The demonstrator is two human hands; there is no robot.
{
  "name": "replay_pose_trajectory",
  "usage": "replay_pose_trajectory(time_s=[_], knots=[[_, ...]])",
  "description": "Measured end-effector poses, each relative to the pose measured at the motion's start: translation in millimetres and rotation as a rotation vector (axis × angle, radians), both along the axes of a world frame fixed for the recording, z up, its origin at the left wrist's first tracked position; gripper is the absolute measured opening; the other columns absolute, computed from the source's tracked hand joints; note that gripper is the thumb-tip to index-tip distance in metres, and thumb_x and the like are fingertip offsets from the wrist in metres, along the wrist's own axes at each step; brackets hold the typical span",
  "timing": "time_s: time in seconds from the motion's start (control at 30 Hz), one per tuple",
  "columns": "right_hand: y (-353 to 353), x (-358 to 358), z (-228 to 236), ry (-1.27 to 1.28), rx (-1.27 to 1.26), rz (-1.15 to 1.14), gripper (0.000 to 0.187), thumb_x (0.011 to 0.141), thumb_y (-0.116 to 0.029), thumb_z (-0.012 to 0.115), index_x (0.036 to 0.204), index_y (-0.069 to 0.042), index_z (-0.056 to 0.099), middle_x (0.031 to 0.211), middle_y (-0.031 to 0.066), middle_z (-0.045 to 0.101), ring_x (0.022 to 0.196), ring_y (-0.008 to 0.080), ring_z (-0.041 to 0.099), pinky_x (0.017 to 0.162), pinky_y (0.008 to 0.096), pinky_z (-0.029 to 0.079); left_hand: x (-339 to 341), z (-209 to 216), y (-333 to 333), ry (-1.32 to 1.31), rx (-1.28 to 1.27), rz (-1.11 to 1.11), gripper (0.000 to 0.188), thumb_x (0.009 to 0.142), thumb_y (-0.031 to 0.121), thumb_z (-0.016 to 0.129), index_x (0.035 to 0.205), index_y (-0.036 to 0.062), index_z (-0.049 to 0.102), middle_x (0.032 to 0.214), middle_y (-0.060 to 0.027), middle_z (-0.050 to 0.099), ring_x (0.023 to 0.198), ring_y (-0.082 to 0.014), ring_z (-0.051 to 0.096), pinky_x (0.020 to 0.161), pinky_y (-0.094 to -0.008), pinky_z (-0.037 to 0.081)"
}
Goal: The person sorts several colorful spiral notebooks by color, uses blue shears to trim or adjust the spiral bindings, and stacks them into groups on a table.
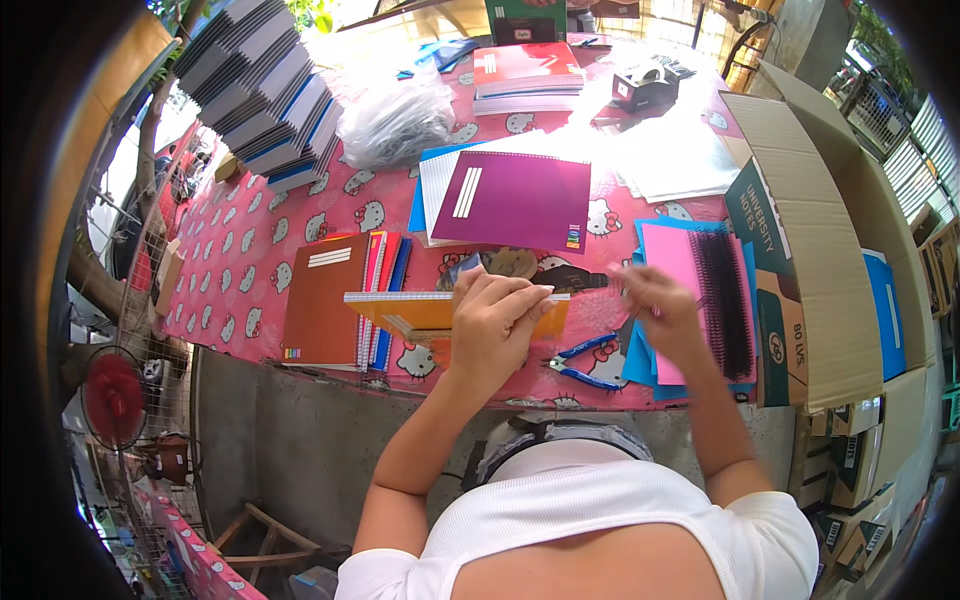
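My left hand (490,325) grips an orange notebook (440,318) on edge near the front of the table, its page edges facing up. Just past the notebook's right end is my right hand (660,310), raised, its fingers curled together and slightly blurred; what they pinch, if anything, cannot be made out. Blue-handled cutting pliers (588,362) lie on the tabletop below it. Farther right, a bunch of black spiral coils (722,305) rests on pink covers (672,275). Beyond my hands lies a purple notebook cover (515,200) on white sheets.
Brown, red and blue notebooks (325,300) lie at left on the pink patterned tablecloth (230,260). A tall notebook stack (265,95), a clear plastic bag (395,125) and red notebooks (530,72) stand farther back. At right is an open cardboard box (815,240). Another person's hands show at the far edge.
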State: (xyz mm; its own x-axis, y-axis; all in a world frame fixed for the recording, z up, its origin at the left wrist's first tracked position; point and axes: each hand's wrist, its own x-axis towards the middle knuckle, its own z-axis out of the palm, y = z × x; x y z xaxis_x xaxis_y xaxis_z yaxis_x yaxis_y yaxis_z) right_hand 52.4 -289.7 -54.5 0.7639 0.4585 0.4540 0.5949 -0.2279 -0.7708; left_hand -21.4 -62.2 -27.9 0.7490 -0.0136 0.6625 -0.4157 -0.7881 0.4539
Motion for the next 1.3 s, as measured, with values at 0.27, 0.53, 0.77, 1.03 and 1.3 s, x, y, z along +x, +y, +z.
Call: replay_pose_trajectory(time_s=[0.27,0.53,0.77,1.03,1.3], knots=[[27.0,-11.2,25.9,-0.069,0.024,-0.006,0.027,0.073,0.001,0.074,0.099,-0.003,0.071,0.085,0.0066,0.065,0.075,0.013,0.061,0.064,0.0254,0.048,-2.4,3.4,-1.1,0.036,-0.031,-0.032,0.014,0.079,0.016,0.073,0.091,0.0076,0.074,0.079,-0.0042,0.068,0.073,-0.0176,0.06,0.087,-0.037,0.04],[26.1,7.1,40.8,0.213,-0.114,0.24,0.019,0.077,0.005,0.067,0.095,-0.001,0.067,0.083,0.0068,0.064,0.075,0.0146,0.061,0.068,0.0276,0.049,-7.0,2.6,-3.3,0.045,-0.049,-0.019,0.013,0.08,0.015,0.072,0.09,0.0076,0.073,0.078,-0.0042,0.067,0.074,-0.0187,0.061,0.089,-0.0375,0.04],[30.1,0.0,44.7,0.125,-0.12,0.227,0.013,0.084,-0.002,0.063,0.098,-0.002,0.063,0.082,0.0095,0.062,0.071,0.0194,0.061,0.063,0.0319,0.049,-7.6,1.1,-4.3,0.025,-0.062,-0.004,0.016,0.079,0.014,0.072,0.092,0.0059,0.07,0.08,-0.0047,0.068,0.074,-0.0203,0.062,0.088,-0.0386,0.042],[36.3,-14.7,47.3,-0.134,-0.282,0.086,0.011,0.084,-0.008,0.065,0.093,-0.005,0.06,0.087,0.0107,0.061,0.077,0.0275,0.062,0.063,0.0363,0.049,-10.3,-2.8,1.6,-0.022,0.115,0.104,0.023,0.073,0.018,0.075,0.094,0.012,0.071,0.097,-0.0014,0.067,0.092,-0.0178,0.06,0.103,-0.0437,0.028],[57.7,-24.3,61.9,-0.178,-0.308,0.041,0.011,0.081,-0.008,0.063,0.091,-0.007,0.059,0.081,0.011,0.056,0.077,0.0321,0.059,0.063,0.042,0.047,-15.1,-10.6,3.4,-0.019,0.061,0.106,0.022,0.073,0.021,0.075,0.095,0.0167,0.072,0.087,0.0027,0.065,0.09,-0.0158,0.059,0.104,-0.0463,0.027]])
